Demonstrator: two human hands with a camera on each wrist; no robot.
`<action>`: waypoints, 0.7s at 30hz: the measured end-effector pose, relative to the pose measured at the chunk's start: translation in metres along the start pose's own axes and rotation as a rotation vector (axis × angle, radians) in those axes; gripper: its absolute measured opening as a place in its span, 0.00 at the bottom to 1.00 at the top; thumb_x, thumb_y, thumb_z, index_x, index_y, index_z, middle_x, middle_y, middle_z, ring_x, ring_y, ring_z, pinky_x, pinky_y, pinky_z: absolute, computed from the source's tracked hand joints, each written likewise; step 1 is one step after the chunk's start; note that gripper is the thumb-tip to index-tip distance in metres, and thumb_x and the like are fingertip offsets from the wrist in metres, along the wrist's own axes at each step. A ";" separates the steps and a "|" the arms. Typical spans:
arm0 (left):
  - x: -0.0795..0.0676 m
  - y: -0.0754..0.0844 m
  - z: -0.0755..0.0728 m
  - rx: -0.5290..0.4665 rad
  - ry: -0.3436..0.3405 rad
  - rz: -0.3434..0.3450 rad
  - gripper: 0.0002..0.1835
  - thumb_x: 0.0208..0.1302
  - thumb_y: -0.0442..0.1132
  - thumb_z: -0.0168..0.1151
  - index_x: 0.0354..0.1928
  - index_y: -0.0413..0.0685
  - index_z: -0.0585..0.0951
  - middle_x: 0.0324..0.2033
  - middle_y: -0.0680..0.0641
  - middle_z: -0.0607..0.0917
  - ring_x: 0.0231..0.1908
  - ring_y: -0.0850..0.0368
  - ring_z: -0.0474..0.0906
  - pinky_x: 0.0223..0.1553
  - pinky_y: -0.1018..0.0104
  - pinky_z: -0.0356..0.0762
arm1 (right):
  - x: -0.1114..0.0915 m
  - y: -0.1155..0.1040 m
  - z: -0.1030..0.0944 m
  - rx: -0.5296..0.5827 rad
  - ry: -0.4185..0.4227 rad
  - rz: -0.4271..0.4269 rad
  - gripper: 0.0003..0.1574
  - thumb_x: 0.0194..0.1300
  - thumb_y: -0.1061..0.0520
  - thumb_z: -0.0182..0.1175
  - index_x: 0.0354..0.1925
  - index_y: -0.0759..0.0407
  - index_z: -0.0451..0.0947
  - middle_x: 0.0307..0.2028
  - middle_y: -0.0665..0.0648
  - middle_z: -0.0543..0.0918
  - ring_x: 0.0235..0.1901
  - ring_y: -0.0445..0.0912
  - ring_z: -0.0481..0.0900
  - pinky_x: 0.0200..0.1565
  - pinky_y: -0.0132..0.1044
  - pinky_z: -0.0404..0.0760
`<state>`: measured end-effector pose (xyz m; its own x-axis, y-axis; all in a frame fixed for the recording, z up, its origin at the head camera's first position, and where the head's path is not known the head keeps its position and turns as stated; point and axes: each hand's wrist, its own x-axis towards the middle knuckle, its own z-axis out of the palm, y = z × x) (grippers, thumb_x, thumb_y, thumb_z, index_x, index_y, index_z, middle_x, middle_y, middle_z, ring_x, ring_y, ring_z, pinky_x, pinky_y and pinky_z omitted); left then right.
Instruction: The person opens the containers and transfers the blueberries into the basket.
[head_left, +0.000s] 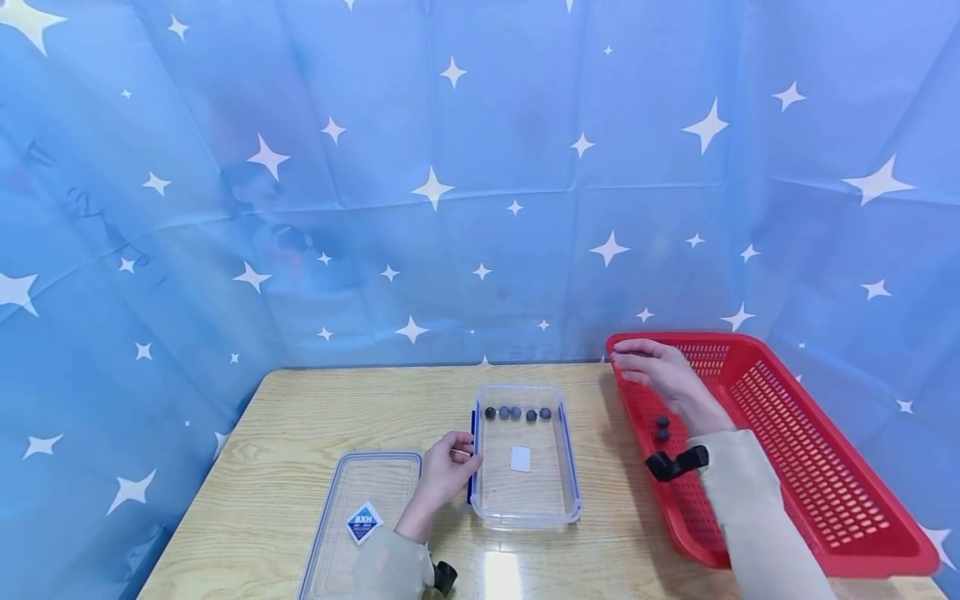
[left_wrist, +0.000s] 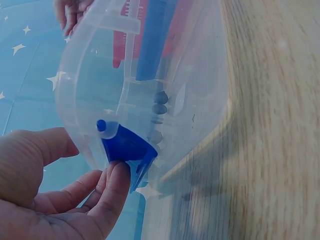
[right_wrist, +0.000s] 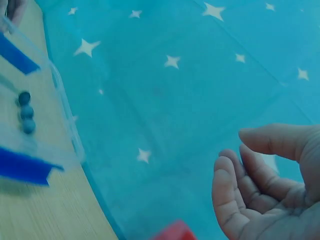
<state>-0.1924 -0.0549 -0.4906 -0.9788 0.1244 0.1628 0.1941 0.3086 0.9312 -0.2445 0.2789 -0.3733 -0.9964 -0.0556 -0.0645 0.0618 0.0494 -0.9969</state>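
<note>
While the left hand loosely touched the plastic container's latch, the right hand was empty.
It hovered, narrowly parted, right of the container.

Left grip against the blue latch of a clear box, dark balls inside, on a wooden tabletop

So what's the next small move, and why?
Probably lower the right hand to one of the two small dark balls in the red plastic basket: that hand looks empty, while the clear plastic container holds a row of five.
</note>
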 end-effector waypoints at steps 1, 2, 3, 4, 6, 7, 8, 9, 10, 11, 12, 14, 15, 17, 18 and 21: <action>0.000 0.000 0.000 0.000 0.001 0.001 0.14 0.53 0.28 0.65 0.42 0.30 0.77 0.32 0.42 0.81 0.29 0.56 0.76 0.30 0.74 0.74 | 0.001 0.000 0.005 -0.024 -0.003 0.002 0.15 0.62 0.56 0.62 0.47 0.59 0.76 0.40 0.48 0.80 0.38 0.37 0.80 0.45 0.31 0.78; 0.000 -0.001 0.000 0.000 0.001 -0.002 0.14 0.53 0.28 0.65 0.42 0.30 0.77 0.32 0.42 0.81 0.29 0.56 0.76 0.30 0.74 0.74 | 0.003 0.000 0.011 -0.040 -0.008 0.001 0.16 0.63 0.56 0.62 0.48 0.60 0.75 0.41 0.49 0.80 0.38 0.37 0.79 0.45 0.30 0.78; 0.000 -0.001 0.000 0.001 0.001 -0.004 0.14 0.53 0.28 0.65 0.42 0.30 0.77 0.32 0.42 0.81 0.29 0.56 0.76 0.30 0.74 0.74 | 0.004 0.001 0.016 -0.050 -0.013 0.004 0.16 0.63 0.56 0.61 0.48 0.60 0.75 0.42 0.50 0.79 0.38 0.36 0.79 0.45 0.30 0.78; 0.000 -0.001 0.000 -0.001 0.002 -0.003 0.14 0.52 0.28 0.65 0.42 0.30 0.77 0.32 0.42 0.81 0.29 0.56 0.76 0.30 0.74 0.74 | 0.005 0.001 0.020 -0.060 -0.017 0.006 0.14 0.63 0.56 0.61 0.47 0.59 0.76 0.41 0.50 0.79 0.37 0.36 0.79 0.43 0.29 0.78; 0.000 -0.001 0.000 -0.008 0.003 0.001 0.14 0.52 0.28 0.65 0.41 0.30 0.77 0.31 0.42 0.81 0.29 0.56 0.76 0.29 0.74 0.74 | 0.008 0.003 0.029 -0.065 -0.036 0.001 0.11 0.63 0.58 0.61 0.44 0.57 0.76 0.40 0.50 0.79 0.36 0.36 0.79 0.42 0.28 0.78; 0.000 -0.001 0.000 -0.011 0.002 0.000 0.14 0.52 0.28 0.65 0.41 0.30 0.77 0.32 0.42 0.81 0.29 0.56 0.76 0.29 0.74 0.74 | 0.010 0.004 0.033 -0.058 -0.044 0.001 0.10 0.63 0.59 0.61 0.43 0.57 0.77 0.39 0.49 0.79 0.36 0.36 0.79 0.41 0.28 0.78; 0.000 -0.001 0.000 -0.012 0.002 -0.002 0.14 0.52 0.28 0.65 0.41 0.30 0.77 0.32 0.42 0.81 0.29 0.56 0.76 0.30 0.74 0.74 | 0.011 0.005 0.036 -0.047 -0.051 0.000 0.10 0.63 0.60 0.60 0.44 0.58 0.77 0.38 0.49 0.80 0.36 0.37 0.79 0.41 0.29 0.78; 0.000 -0.001 0.000 -0.013 0.002 -0.004 0.14 0.52 0.28 0.65 0.41 0.30 0.77 0.32 0.42 0.81 0.29 0.56 0.76 0.30 0.74 0.74 | 0.013 0.006 0.040 -0.054 -0.057 0.002 0.10 0.62 0.60 0.60 0.44 0.58 0.77 0.38 0.48 0.80 0.35 0.37 0.79 0.41 0.28 0.78; 0.000 -0.001 -0.001 -0.013 0.002 -0.004 0.14 0.52 0.28 0.65 0.42 0.30 0.77 0.32 0.42 0.81 0.29 0.56 0.76 0.30 0.73 0.74 | 0.014 0.008 0.044 -0.053 -0.062 -0.003 0.11 0.62 0.61 0.60 0.45 0.60 0.76 0.37 0.48 0.79 0.36 0.37 0.78 0.42 0.29 0.78; 0.000 -0.001 -0.001 -0.011 0.001 -0.004 0.14 0.53 0.28 0.65 0.42 0.30 0.77 0.32 0.42 0.81 0.29 0.56 0.76 0.30 0.73 0.74 | 0.015 0.009 0.047 -0.051 -0.071 -0.008 0.14 0.63 0.61 0.60 0.47 0.64 0.75 0.38 0.49 0.79 0.37 0.38 0.78 0.43 0.30 0.78; 0.000 0.000 -0.001 -0.009 0.001 -0.007 0.14 0.53 0.28 0.65 0.42 0.30 0.77 0.32 0.42 0.81 0.29 0.57 0.76 0.30 0.73 0.74 | 0.016 0.010 0.051 -0.050 -0.078 -0.010 0.15 0.62 0.62 0.60 0.48 0.66 0.74 0.39 0.51 0.79 0.37 0.38 0.78 0.43 0.30 0.78; 0.000 0.000 -0.001 -0.004 0.003 -0.015 0.14 0.53 0.28 0.65 0.42 0.30 0.77 0.32 0.42 0.81 0.29 0.57 0.76 0.30 0.73 0.74 | 0.018 0.013 0.060 -0.046 -0.093 -0.009 0.18 0.62 0.62 0.60 0.49 0.70 0.72 0.39 0.52 0.79 0.38 0.39 0.78 0.44 0.31 0.78; 0.001 0.001 -0.001 -0.003 0.003 -0.016 0.14 0.53 0.28 0.65 0.42 0.30 0.77 0.32 0.42 0.81 0.29 0.57 0.75 0.30 0.72 0.75 | 0.019 0.014 0.064 -0.048 -0.102 -0.006 0.18 0.62 0.62 0.60 0.49 0.71 0.72 0.39 0.52 0.79 0.38 0.39 0.78 0.44 0.31 0.78; 0.001 0.001 -0.001 0.000 0.003 -0.017 0.14 0.53 0.28 0.65 0.42 0.30 0.77 0.32 0.43 0.81 0.29 0.58 0.75 0.30 0.72 0.75 | 0.020 0.017 0.073 -0.029 -0.124 0.003 0.20 0.62 0.64 0.59 0.50 0.74 0.70 0.38 0.53 0.80 0.38 0.40 0.78 0.44 0.32 0.78; 0.001 0.002 -0.001 0.001 0.002 -0.019 0.14 0.53 0.28 0.65 0.42 0.30 0.77 0.32 0.43 0.81 0.29 0.58 0.75 0.31 0.72 0.75 | 0.021 0.018 0.077 -0.025 -0.133 0.008 0.19 0.62 0.64 0.59 0.50 0.75 0.70 0.38 0.54 0.80 0.37 0.40 0.78 0.43 0.32 0.78; 0.001 0.002 -0.001 0.004 0.000 -0.024 0.14 0.53 0.28 0.65 0.42 0.30 0.77 0.32 0.43 0.81 0.29 0.58 0.75 0.31 0.72 0.75 | 0.022 0.023 0.091 -0.021 -0.157 0.021 0.21 0.62 0.65 0.58 0.51 0.77 0.69 0.37 0.54 0.80 0.37 0.41 0.79 0.44 0.33 0.78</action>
<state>-0.1930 -0.0553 -0.4881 -0.9831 0.1167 0.1410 0.1713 0.3154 0.9334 -0.2600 0.1882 -0.4013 -0.9734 -0.2093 -0.0932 0.0795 0.0729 -0.9942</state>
